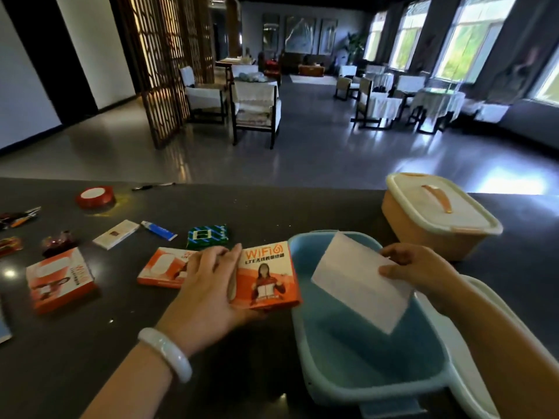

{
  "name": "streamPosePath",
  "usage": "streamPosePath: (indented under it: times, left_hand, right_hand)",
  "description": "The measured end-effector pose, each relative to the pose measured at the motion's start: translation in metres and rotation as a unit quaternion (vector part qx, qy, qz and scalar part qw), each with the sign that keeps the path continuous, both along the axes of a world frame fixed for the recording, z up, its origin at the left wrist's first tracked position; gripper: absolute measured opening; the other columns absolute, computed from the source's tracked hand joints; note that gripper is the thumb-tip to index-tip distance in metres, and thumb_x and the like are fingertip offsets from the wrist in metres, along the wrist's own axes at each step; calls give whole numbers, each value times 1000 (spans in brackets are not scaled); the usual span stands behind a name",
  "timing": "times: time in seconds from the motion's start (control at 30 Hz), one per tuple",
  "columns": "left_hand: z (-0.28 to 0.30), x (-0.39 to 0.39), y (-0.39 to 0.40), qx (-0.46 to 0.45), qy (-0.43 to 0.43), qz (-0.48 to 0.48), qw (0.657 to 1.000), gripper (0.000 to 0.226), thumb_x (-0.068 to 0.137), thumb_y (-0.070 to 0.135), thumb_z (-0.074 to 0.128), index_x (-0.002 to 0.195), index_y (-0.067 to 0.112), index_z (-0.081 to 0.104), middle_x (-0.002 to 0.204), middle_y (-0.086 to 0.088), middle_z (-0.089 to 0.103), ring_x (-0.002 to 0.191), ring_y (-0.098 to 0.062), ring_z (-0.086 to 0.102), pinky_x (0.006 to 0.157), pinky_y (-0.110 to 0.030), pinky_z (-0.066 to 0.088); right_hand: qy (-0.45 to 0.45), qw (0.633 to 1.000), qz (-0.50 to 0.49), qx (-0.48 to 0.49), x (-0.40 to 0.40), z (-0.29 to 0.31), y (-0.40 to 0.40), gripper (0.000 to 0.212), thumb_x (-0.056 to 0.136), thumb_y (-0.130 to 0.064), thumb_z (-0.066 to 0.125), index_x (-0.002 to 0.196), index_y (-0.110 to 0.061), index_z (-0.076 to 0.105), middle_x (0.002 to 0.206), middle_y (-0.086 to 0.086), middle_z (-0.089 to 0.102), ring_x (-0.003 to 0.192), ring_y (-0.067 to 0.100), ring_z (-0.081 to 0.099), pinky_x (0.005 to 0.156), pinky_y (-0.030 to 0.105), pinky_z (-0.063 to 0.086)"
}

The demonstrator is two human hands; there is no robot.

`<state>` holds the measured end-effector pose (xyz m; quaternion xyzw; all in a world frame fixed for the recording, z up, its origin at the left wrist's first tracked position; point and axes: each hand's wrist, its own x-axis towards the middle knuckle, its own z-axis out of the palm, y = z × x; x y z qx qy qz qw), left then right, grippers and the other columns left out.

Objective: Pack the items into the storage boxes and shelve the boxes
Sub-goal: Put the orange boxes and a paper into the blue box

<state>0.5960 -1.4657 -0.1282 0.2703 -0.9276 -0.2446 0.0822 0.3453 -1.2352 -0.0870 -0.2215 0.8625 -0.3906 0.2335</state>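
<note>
The blue bin (372, 352) gaped open in front of me, only the white sheet (360, 282) slanting across its mouth. The lidded orange bin (435, 213) blocked the far right. Boxes (60, 279) and a tube (158, 230) cluttered my left; the near counter (236, 373) lay bare.

The orange box (267, 278) in the left hand (208, 293) reads "WiFi" in large orange letters at its top, followed by a round logo mark, and below that a dark line beginning "LTE" and running on in Chinese characters too small to make out. Two more orange boxes, one (165, 267) just left of that hand and one (60, 279) farther left, carry print that is too blurred or tilted to read. The white sheet (360, 282) in the right hand (419, 269) shows no legible writing.
</note>
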Motion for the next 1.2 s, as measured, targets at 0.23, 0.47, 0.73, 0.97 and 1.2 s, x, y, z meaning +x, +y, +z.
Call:
streamPosePath:
  times: [0.23,0.47,0.73,0.97,1.2]
  left_hand:
    - [5,-62,23,-81,-40,58,994,114,61,79,63,150,36,6,145,12,9,137,-20,9,111,-48,27]
    - [0,-98,32,-125,-57,69,988,109,66,75,62,151,30,10,145,5,15,135,-22,14,111,-46,27]
    - [-15,-111,14,-119,-48,51,990,115,62,80,60,151,27,11,143,3,17,132,-21,16,109,-43,29]
    - [-25,-114,-1,-121,-41,41,991,119,55,91,43,151,28,11,141,3,19,130,-20,19,107,-40,31]
    - [-27,-114,-3,-113,-34,36,992,123,48,93,27,151,26,18,138,2,23,127,-21,20,102,-44,37]
  right_hand:
    - [-6,992,112,55,-46,-26,-17,17,83,-15,71,90,-30,67,96,-8,66,89,8,60,80,27,47]
    - [-31,969,210,124,-66,-53,-59,25,83,-11,69,98,-30,64,102,-9,63,96,9,57,81,24,45]
    - [-59,954,210,206,-76,-78,-77,32,83,-10,69,111,-26,65,110,-6,59,100,10,50,90,30,38]
    - [-66,956,152,244,-75,-92,-100,37,80,-9,72,112,-25,65,115,-4,60,104,14,53,86,30,41]
    - [-56,960,114,248,-72,-101,-103,30,82,-11,71,108,-26,67,110,-5,63,108,16,57,96,33,46]
